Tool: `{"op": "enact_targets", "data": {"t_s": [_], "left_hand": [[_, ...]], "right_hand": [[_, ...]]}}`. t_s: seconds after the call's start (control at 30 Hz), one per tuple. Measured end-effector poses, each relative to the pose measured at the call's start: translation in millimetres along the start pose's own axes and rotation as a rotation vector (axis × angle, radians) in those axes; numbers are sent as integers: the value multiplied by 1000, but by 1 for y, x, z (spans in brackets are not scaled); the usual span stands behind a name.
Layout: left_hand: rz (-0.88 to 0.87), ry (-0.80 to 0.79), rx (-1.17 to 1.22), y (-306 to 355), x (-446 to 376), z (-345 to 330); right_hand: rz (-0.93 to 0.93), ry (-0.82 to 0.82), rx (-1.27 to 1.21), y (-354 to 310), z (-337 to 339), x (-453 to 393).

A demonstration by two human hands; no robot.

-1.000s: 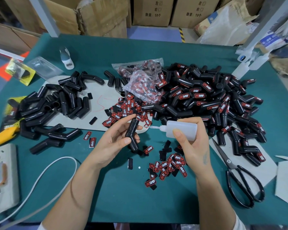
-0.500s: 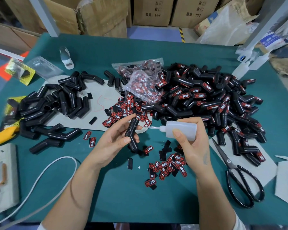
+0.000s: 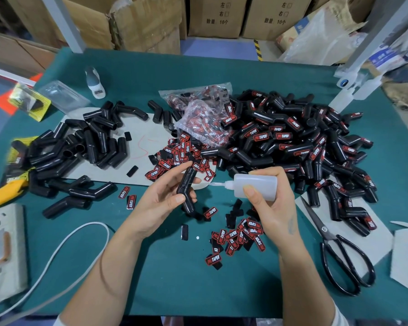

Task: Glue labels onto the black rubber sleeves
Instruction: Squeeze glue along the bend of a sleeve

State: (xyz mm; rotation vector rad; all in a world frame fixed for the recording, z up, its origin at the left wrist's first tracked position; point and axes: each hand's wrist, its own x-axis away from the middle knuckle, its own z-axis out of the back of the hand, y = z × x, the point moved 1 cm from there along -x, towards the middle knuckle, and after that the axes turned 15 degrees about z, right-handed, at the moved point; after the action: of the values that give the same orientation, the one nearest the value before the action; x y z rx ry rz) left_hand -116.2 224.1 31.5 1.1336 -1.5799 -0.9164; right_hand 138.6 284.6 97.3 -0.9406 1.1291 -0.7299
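Observation:
My left hand grips a bent black rubber sleeve upright over the green table. My right hand holds a translucent white glue bottle on its side, with its thin nozzle pointing left at the sleeve, a short gap away. Red and black labels lie loose below the hands and in a heap behind the sleeve. Unlabelled sleeves are piled at the left. Labelled sleeves form a big pile at the right.
Black scissors lie at the right on grey card. A plastic bag of labels sits mid-table. A yellow utility knife, a power strip with its white cable are at the left. Cardboard boxes stand behind the table.

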Motion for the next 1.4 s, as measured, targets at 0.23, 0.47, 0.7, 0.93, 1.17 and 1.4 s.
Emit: {"op": "enact_targets", "data": {"t_s": [0.23, 0.47, 0.7, 0.93, 1.17, 1.4], "left_hand": [[-4, -6, 23, 2, 2, -3], [-12, 8, -3, 4, 3, -4], [-14, 11, -23, 4, 3, -4], [-11, 12, -27, 2, 2, -2], [-20, 31, -31, 3, 2, -2], [-24, 41, -32, 3, 2, -2]], "right_hand": [[-2, 24, -8, -3, 0, 0], [3, 47, -15, -4, 1, -1], [5, 6, -11, -1, 0, 1], [27, 56, -19, -3, 1, -1], [9, 41, -10, 0, 1, 0], [3, 19, -7, 3, 0, 1]]}}
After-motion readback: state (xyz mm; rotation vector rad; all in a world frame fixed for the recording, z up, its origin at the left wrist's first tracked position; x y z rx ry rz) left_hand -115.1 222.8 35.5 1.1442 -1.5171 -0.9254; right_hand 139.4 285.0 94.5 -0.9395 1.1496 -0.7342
